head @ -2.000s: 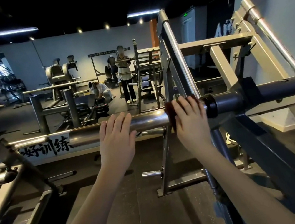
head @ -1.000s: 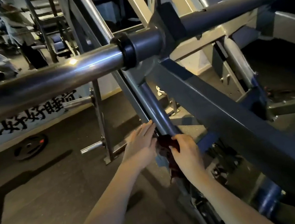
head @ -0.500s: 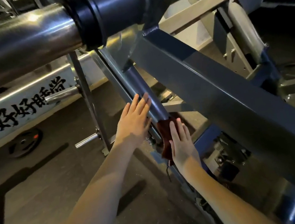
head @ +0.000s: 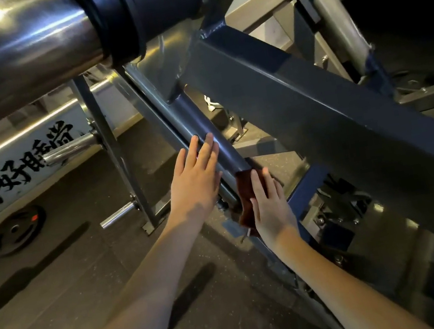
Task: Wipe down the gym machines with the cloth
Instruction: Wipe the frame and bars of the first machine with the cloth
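Rubber gym floor, dark-red cloth under flat right grip on grey post, left grip spread.

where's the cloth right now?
Head view, just right of centre: the dark red cloth is pressed under the right hand against the slanted blue-grey tube, just below the left hand lying flat on that tube.

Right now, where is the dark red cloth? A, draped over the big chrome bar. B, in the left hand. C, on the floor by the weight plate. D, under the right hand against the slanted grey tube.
D: the right hand presses the cloth flat against the slanted grey tube; the left hand holds no cloth.
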Action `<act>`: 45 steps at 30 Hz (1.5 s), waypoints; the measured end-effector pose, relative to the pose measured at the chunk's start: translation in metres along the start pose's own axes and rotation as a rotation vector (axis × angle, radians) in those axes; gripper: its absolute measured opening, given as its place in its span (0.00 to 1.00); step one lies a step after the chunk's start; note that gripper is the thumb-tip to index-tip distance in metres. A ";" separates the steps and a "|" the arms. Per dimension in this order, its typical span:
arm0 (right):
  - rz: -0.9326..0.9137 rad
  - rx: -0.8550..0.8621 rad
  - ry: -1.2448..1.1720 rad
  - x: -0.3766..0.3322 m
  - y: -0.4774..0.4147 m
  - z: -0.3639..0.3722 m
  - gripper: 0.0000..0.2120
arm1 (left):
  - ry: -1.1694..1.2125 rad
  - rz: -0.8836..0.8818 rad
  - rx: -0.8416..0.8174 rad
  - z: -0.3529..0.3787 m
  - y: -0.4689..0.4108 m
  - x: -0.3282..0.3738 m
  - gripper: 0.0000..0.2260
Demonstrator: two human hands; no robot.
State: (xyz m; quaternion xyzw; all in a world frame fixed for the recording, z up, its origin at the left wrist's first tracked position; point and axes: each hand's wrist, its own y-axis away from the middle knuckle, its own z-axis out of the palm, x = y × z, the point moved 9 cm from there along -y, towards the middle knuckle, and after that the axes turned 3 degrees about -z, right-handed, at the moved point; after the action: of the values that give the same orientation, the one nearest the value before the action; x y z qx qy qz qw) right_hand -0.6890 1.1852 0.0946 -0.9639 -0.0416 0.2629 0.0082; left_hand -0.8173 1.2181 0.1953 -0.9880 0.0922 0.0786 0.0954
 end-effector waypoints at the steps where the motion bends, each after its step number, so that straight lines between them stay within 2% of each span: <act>1: -0.006 0.054 -0.027 -0.005 -0.005 -0.003 0.30 | -0.002 0.008 0.001 0.000 0.000 0.000 0.27; 4: -0.101 0.247 -0.133 -0.031 -0.028 -0.021 0.28 | 0.004 0.035 0.016 0.000 0.000 0.000 0.26; 7: -0.207 0.263 -0.089 -0.032 -0.025 -0.022 0.29 | 0.010 0.037 0.036 -0.001 0.001 0.000 0.26; 10: -0.242 0.086 0.034 -0.009 0.003 0.001 0.48 | 0.019 0.037 0.035 -0.002 0.002 0.004 0.26; 11: -0.227 0.065 0.055 -0.004 0.007 0.004 0.51 | 0.024 0.039 0.037 -0.003 0.001 0.003 0.26; 13: -0.200 0.047 0.022 -0.010 0.002 0.001 0.45 | 0.021 0.047 0.033 -0.003 0.001 0.000 0.25; 15: -0.229 0.167 -0.054 -0.032 -0.014 -0.022 0.33 | 0.024 0.058 0.046 -0.002 0.001 -0.003 0.25; 17: -0.266 0.292 -0.087 -0.042 -0.026 -0.037 0.28 | 0.023 0.061 0.061 -0.002 0.001 -0.003 0.25; 19: -0.303 0.282 -0.035 -0.036 -0.020 -0.030 0.28 | 0.023 0.056 0.063 -0.002 0.001 -0.001 0.24; 22: -0.202 0.150 0.006 -0.009 0.010 -0.010 0.35 | 0.029 0.049 0.058 -0.001 0.001 -0.001 0.25; 24: -0.098 0.091 -0.006 0.002 0.014 -0.004 0.30 | 0.027 0.056 0.048 -0.001 0.001 -0.002 0.25; 26: -0.022 0.083 -0.118 -0.005 -0.005 -0.012 0.25 | 0.027 0.054 0.040 0.000 0.001 -0.003 0.25; 29: -0.080 0.163 -0.180 -0.024 -0.030 -0.030 0.24 | 0.023 0.055 0.050 0.000 0.000 -0.002 0.25; 31: -0.077 0.082 -0.146 -0.016 -0.019 -0.021 0.24 | 0.028 0.051 0.049 0.001 0.001 -0.002 0.25; 33: 0.041 -0.062 -0.063 0.009 0.007 -0.004 0.26 | 0.034 0.050 0.051 0.001 0.001 -0.002 0.25; 35: 0.156 -0.119 -0.048 0.024 0.021 0.002 0.27 | 0.029 0.052 0.049 0.001 0.001 -0.002 0.26; 37: 0.145 -0.047 -0.082 0.010 0.009 -0.009 0.26 | 0.016 0.056 0.039 0.002 0.001 -0.003 0.26; 39: 0.016 0.088 -0.095 -0.018 -0.008 -0.025 0.25 | 0.013 0.057 0.043 0.002 0.000 -0.002 0.25; 41: -0.060 0.109 -0.094 -0.029 -0.009 -0.031 0.25 | 0.013 0.052 0.047 0.002 0.000 -0.002 0.26; 43: -0.016 -0.025 -0.016 -0.010 0.008 -0.018 0.26 | 0.010 0.049 0.041 0.002 0.001 0.000 0.26; 45: 0.106 -0.130 0.084 0.018 0.034 -0.007 0.27 | 0.019 0.049 0.044 0.001 0.001 0.000 0.26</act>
State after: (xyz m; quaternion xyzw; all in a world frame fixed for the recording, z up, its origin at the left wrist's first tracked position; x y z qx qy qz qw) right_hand -0.6669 1.1526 0.0904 -0.9734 -0.0071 0.2189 -0.0668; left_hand -0.8178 1.2171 0.1944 -0.9839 0.1187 0.0694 0.1140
